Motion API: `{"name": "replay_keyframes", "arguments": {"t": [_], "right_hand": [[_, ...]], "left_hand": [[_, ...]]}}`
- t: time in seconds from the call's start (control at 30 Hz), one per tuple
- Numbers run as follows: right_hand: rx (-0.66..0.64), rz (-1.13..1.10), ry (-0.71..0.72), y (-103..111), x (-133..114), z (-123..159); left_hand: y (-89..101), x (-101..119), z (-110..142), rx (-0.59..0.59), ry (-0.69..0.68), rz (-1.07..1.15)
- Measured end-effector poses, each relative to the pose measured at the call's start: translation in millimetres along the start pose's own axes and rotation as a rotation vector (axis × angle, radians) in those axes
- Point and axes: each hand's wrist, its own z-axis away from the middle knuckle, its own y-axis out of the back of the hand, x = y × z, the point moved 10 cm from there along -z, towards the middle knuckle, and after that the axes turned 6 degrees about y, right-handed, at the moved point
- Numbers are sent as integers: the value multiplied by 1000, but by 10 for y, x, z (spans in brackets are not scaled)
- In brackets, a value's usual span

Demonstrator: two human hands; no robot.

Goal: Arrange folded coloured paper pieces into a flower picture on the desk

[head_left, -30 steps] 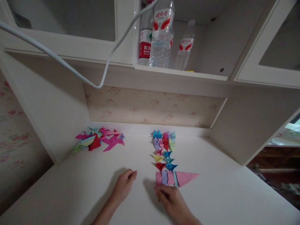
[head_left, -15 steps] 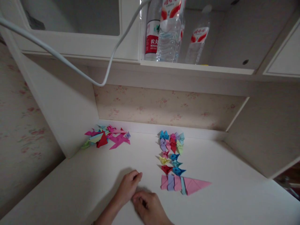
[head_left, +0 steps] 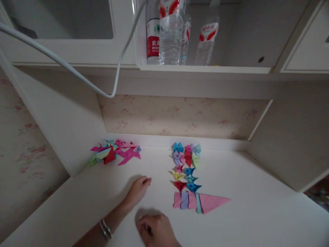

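Note:
My left hand (head_left: 140, 189) lies on the white desk (head_left: 246, 219), its fingers curled into a loose fist with nothing visible in them. Nearer to me, my right hand (head_left: 158, 229) is also curled closed, and no object shows between thumb and fingers. To the right of both hands lies a flat row of folded paper strips ending in a pink paper triangle (head_left: 214, 203). Just behind that row sit several small folded paper pieces, among them a red one (head_left: 180, 185), a blue one (head_left: 193, 187) and a yellow one (head_left: 177, 175). Neither hand touches the papers.
A heap of folded paper figures (head_left: 109, 155) lies at the back left. Overhead, a shelf (head_left: 205, 69) holds several plastic bottles (head_left: 171, 43). A white cable (head_left: 77, 73) hangs across the upper left. Side panels (head_left: 280, 147) bound the desk.
My right hand has moved left, away from the paper strips, past a spot close beside my left hand, then nearer to me. My left hand stays curled. The view has shifted slightly.

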Motion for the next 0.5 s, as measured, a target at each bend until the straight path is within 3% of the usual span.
{"name": "replay_keyframes", "arguments": {"t": [0.13, 0.23, 0.37, 0.5], "right_hand": [[9, 38, 18, -24, 40, -24], [18, 61, 72, -62, 47, -27], [3, 93, 178, -208, 49, -10], [38, 94, 174, -302, 161, -12]], "left_hand": [[379, -94, -664, 114, 58, -165], [558, -194, -1056, 174, 121, -271], [666, -292, -1334, 260, 186, -367], [664, -344, -1464, 316, 210, -404]]}}
